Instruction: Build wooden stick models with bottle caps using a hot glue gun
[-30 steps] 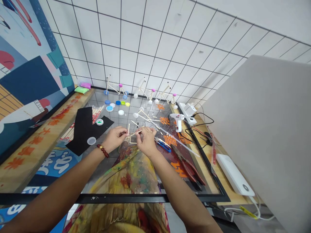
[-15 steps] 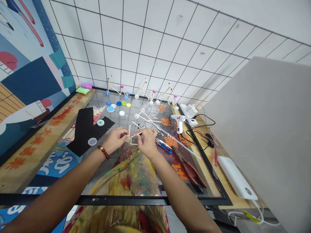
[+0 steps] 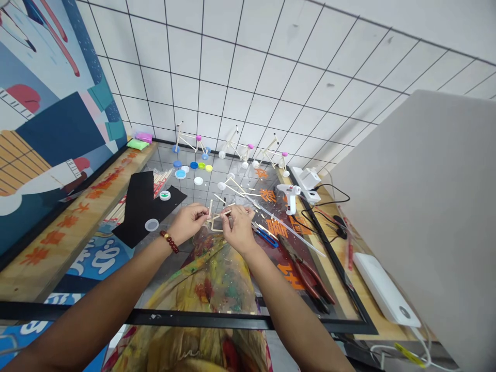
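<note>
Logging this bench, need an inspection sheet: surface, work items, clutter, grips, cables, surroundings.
Surface: glossy tabletop, pale bits scattered on it.
Job's things: stick frame at centre; three stick models with pink parts at the back.
Clutter: round caps, black sheet, red-handled pliers, blue tool.
Grips: left grip pinches upright stick; right grip pinches thin stick.
Cables: black cables near glue gun; white cable, lower right.
Surroundings: tiled wall behind, grey panel right, mural left.

Stick frame [image 3: 217, 230] left of the pliers [image 3: 299, 260], glue gun [image 3: 290, 196] behind them, bottle caps [image 3: 198, 181] farther back, left.
</note>
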Available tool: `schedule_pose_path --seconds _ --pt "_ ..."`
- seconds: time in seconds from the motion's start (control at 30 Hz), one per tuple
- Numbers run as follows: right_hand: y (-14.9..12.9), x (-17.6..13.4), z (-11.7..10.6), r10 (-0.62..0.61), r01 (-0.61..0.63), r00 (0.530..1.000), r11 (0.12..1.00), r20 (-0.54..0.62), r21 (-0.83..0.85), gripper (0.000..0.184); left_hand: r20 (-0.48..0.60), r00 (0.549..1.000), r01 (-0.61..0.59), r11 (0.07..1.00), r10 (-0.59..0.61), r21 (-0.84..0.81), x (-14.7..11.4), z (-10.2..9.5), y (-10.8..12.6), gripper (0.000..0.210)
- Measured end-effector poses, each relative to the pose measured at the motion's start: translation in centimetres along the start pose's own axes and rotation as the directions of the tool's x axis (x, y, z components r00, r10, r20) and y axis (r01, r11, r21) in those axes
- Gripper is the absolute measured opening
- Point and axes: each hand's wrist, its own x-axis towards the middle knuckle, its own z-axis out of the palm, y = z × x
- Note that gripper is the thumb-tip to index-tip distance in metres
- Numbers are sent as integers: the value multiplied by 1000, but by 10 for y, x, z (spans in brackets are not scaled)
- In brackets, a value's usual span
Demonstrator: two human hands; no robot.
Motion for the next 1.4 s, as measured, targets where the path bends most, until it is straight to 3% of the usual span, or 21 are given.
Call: schedule_pose_path --seconds 1.4 --pt "-2 1 -2 0 0 1000 1000 23 -19 10 -10 1000 1 1000 -1 16 -1 1 -1 14"
